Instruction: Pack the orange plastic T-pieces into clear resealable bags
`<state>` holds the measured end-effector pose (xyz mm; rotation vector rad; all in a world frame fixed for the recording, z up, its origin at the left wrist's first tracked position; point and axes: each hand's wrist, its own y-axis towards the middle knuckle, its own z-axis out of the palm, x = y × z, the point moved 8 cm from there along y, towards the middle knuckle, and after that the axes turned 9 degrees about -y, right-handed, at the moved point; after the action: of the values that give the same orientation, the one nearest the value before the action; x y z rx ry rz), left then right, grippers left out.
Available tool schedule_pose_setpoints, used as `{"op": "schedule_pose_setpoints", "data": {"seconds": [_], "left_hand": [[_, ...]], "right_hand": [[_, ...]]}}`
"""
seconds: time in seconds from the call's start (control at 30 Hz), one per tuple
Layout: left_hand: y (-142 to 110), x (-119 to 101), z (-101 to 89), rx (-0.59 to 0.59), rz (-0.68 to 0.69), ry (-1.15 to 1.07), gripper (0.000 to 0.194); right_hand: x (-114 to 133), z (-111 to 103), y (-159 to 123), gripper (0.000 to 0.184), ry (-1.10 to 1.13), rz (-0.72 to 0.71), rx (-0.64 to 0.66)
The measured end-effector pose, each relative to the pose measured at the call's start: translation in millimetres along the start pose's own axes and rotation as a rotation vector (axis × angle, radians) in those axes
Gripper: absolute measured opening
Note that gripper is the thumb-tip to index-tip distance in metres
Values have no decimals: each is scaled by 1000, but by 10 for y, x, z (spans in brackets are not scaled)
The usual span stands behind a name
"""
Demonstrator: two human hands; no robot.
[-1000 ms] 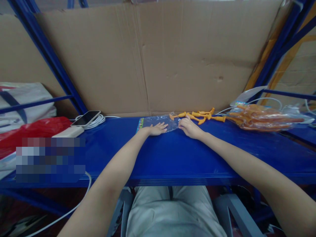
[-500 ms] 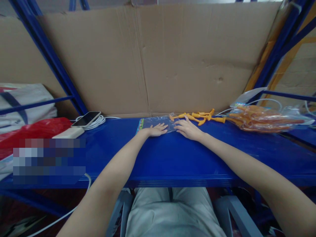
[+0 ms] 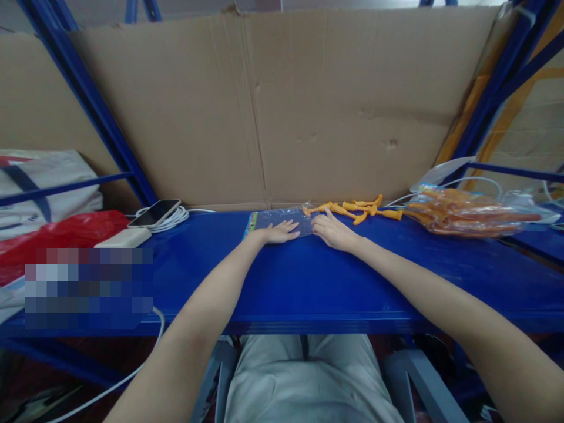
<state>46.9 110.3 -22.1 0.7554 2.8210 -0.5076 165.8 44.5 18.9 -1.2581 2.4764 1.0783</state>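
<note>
A clear plastic bag with a colourful printed strip at its left end lies flat at the back of the blue table. My left hand rests palm down on the bag, fingers spread and holding nothing. At the bag's right edge, my right hand has its fingers bent and drawn together, seemingly pinching the film; its fingertips are small and partly hidden. Just behind and right of this hand lie several orange plastic pieces, slim and handle-like, in a loose pile.
A clear bag full of orange pieces lies at the right. On the left are a phone on a coiled white cable, a white block and a red plastic bag. Cardboard walls off the back between blue posts.
My right hand's fingers have drawn closer together at the bag's right edge, and the hand has shifted slightly left. My left hand and the bag stay put.
</note>
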Motion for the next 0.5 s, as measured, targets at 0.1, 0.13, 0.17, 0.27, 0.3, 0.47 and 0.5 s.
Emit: {"op": "schedule_pose_setpoints", "data": {"seconds": [0.1, 0.13, 0.17, 0.27, 0.3, 0.47, 0.5], "left_hand": [[31, 45, -12, -14, 3, -11, 76], [43, 60, -16, -20, 3, -12, 75], [54, 74, -19, -27, 0, -14, 74], [75, 115, -31, -50, -28, -18, 71], [77, 126, -35, -57, -41, -17, 70], [67, 150, -52, -83, -78, 9, 71], [68, 157, -56, -91, -83, 19, 71]], "right_hand": [[5, 0, 0, 26, 3, -15, 6], [9, 2, 1, 26, 4, -22, 10], [13, 2, 3, 26, 6, -27, 14], [18, 2, 11, 25, 23, -29, 31], [21, 4, 13, 24, 36, -28, 40], [20, 12, 28, 19, 139, 20, 111], [7, 9, 32, 18, 154, 33, 123]]}}
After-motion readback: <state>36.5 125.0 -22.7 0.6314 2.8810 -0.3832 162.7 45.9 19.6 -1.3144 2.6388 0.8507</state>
